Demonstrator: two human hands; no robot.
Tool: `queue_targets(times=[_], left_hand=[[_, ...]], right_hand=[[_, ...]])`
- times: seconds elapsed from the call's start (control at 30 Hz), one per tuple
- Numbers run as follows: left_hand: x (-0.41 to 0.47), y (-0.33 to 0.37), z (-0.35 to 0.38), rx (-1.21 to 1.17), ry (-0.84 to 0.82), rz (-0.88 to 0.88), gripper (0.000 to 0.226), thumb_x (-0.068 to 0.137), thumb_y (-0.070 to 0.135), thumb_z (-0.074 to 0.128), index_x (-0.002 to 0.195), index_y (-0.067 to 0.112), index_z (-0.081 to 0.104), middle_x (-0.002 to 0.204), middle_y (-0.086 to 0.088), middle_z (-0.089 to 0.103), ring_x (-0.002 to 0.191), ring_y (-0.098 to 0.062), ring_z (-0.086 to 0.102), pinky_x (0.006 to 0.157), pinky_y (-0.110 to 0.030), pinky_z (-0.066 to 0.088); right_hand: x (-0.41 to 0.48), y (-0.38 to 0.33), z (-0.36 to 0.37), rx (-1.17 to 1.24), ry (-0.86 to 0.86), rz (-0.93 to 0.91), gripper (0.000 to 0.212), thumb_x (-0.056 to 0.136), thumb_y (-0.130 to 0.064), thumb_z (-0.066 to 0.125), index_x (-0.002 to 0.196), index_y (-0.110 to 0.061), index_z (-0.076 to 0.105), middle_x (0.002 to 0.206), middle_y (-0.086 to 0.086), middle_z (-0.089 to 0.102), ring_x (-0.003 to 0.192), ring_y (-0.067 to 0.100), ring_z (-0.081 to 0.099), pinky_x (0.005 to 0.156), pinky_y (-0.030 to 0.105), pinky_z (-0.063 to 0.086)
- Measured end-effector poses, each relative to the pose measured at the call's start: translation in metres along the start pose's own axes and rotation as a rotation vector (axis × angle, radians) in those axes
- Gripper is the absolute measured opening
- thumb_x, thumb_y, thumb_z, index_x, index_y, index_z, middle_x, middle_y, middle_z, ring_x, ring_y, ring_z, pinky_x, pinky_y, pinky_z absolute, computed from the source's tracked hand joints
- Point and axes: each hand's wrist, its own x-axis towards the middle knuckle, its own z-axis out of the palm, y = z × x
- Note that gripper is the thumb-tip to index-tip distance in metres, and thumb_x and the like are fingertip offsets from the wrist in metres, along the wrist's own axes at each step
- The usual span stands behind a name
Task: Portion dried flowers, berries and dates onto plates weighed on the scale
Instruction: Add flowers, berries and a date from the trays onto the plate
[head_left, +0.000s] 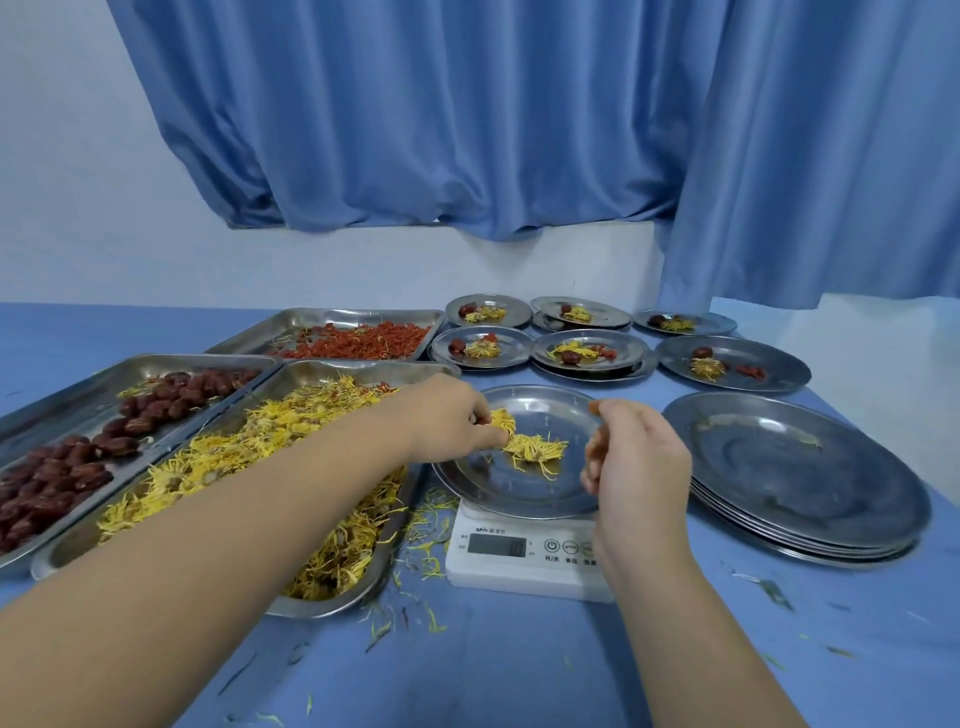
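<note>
Head view is showing the left arm stretching forward and rightward across the tray of dried flowers (322, 376), its forearm lying low over the yellow petals. The left hand (447, 415) is reaching the left edge of the plate (540, 493) sitting on the white scale (519, 561), with its fingers bunching together and pinching a dried flower (501, 420) just above the plate. A small clump of flowers (537, 449) is lying on the plate beside it. The right hand (639, 457) is hovering over the plate's right rim, wrist raised and fingers curling loosely toward the thumb; whether it is holding anything is not clear. Dates (52, 478) and red berries (363, 343) are sitting in their own trays to the left, filled plates (737, 364) are standing behind, and a stack of empty plates (805, 467) is resting just right of the scale.
</note>
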Motion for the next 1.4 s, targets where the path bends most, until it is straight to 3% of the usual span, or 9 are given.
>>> queue_targets(times=[0.17,0.3,0.47,0.67,0.8,0.9,1.07,1.2,1.4], left_hand=[[-0.011,0.002,-0.007,-0.071,0.015,-0.016,0.033,0.093,0.053,0.052,0.108,0.028,0.068,0.095,0.009,0.059,0.083,-0.005,0.055,0.068,-0.026,0.041],[-0.021,0.004,-0.02,-0.101,0.048,-0.022,0.022,0.094,0.044,0.055,0.104,0.029,0.068,0.084,0.018,0.054,0.076,0.001,0.049,0.061,-0.02,0.035],[-0.029,0.0,-0.034,-0.253,0.121,-0.106,0.022,0.094,0.036,0.056,0.107,0.025,0.069,0.108,0.008,0.063,0.099,-0.01,0.057,0.079,-0.026,0.041],[-0.03,-0.04,-0.052,-0.322,0.181,-0.207,0.015,0.094,0.037,0.056,0.096,0.029,0.068,0.089,0.01,0.066,0.079,-0.006,0.058,0.066,-0.025,0.043],[-0.016,-0.084,-0.059,-0.351,0.28,-0.311,0.016,0.096,0.03,0.054,0.091,0.027,0.068,0.086,0.005,0.069,0.066,-0.008,0.057,0.058,-0.023,0.042],[-0.003,-0.118,-0.059,-0.413,0.334,-0.395,0.019,0.097,0.025,0.053,0.089,0.015,0.067,0.079,-0.005,0.069,0.049,-0.009,0.048,0.047,-0.023,0.04],[0.034,-0.165,-0.065,-0.401,0.343,-0.425,0.03,0.096,0.03,0.056,0.075,0.009,0.062,0.062,0.004,0.059,0.059,-0.011,0.055,0.054,-0.024,0.043],[0.074,-0.19,-0.066,-0.269,0.287,-0.446,0.029,0.096,0.037,0.052,0.079,0.014,0.059,0.08,-0.002,0.061,0.073,-0.018,0.054,0.066,-0.031,0.038],[0.131,-0.209,-0.043,-0.158,0.112,-0.438,0.024,0.094,0.029,0.051,0.078,0.014,0.062,0.078,-0.007,0.061,0.07,-0.019,0.052,0.07,-0.033,0.044]], right_hand=[[-0.006,-0.002,0.001,0.002,-0.086,-0.031,0.033,0.084,-0.012,0.055,0.056,-0.027,0.064,0.05,-0.004,0.047,0.043,0.01,0.036,0.041,0.025,0.028],[-0.014,-0.007,-0.001,0.02,-0.18,-0.087,0.036,0.087,-0.008,0.051,0.058,-0.024,0.067,0.051,-0.002,0.045,0.045,0.01,0.035,0.041,0.024,0.026],[-0.012,-0.01,-0.002,0.103,-0.238,-0.077,0.038,0.088,-0.007,0.05,0.057,-0.021,0.066,0.051,0.0,0.046,0.044,0.011,0.034,0.042,0.025,0.024],[0.019,-0.024,0.005,0.245,-0.57,0.063,0.024,0.091,-0.013,0.051,0.076,-0.01,0.068,0.062,0.005,0.054,0.043,0.013,0.039,0.04,0.024,0.029],[0.059,-0.054,0.03,-0.048,-0.702,-0.007,0.014,0.083,-0.024,0.06,0.078,-0.015,0.07,0.067,0.003,0.06,0.046,0.014,0.045,0.04,0.024,0.036],[0.084,-0.06,0.049,-0.147,-0.727,-0.006,0.016,0.079,-0.026,0.064,0.084,-0.012,0.07,0.066,0.003,0.063,0.047,0.015,0.048,0.041,0.026,0.038],[0.114,-0.04,0.069,-0.349,-0.699,-0.031,0.013,0.086,-0.028,0.062,0.079,-0.024,0.073,0.069,0.0,0.066,0.052,0.014,0.053,0.048,0.026,0.043],[0.128,-0.021,0.076,-0.444,-0.68,-0.011,0.015,0.088,-0.028,0.062,0.076,-0.028,0.071,0.07,-0.005,0.068,0.053,0.012,0.056,0.05,0.024,0.046],[0.143,-0.009,0.07,-0.448,-0.668,0.003,0.018,0.09,-0.027,0.061,0.076,-0.03,0.072,0.07,-0.004,0.068,0.052,0.013,0.056,0.051,0.025,0.047]])
